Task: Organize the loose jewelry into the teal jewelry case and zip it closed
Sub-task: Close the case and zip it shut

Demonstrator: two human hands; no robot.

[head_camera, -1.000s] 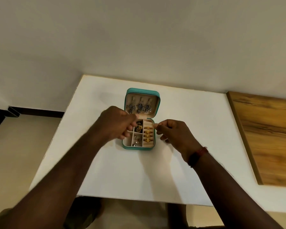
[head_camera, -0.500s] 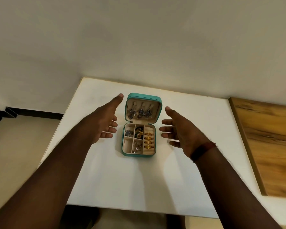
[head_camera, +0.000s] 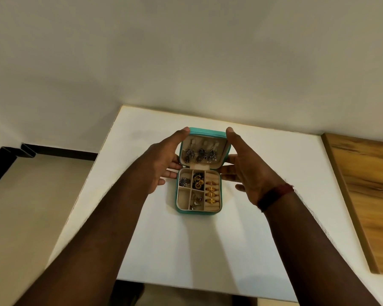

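Toward the desk's (head_camera: 186,250) far edge, the open case's (head_camera: 198,210) lid (head_camera: 205,130) is flanked by left hand (head_camera: 161,164) and right hand (head_camera: 245,170), fingers (head_camera: 173,173) straight, gripping nothing; it should be lowered evenly.

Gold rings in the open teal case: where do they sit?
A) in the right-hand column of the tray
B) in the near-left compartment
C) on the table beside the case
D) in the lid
A: the four gold rings sit in a row down the right-hand column in the tray of the teal jewelry case.
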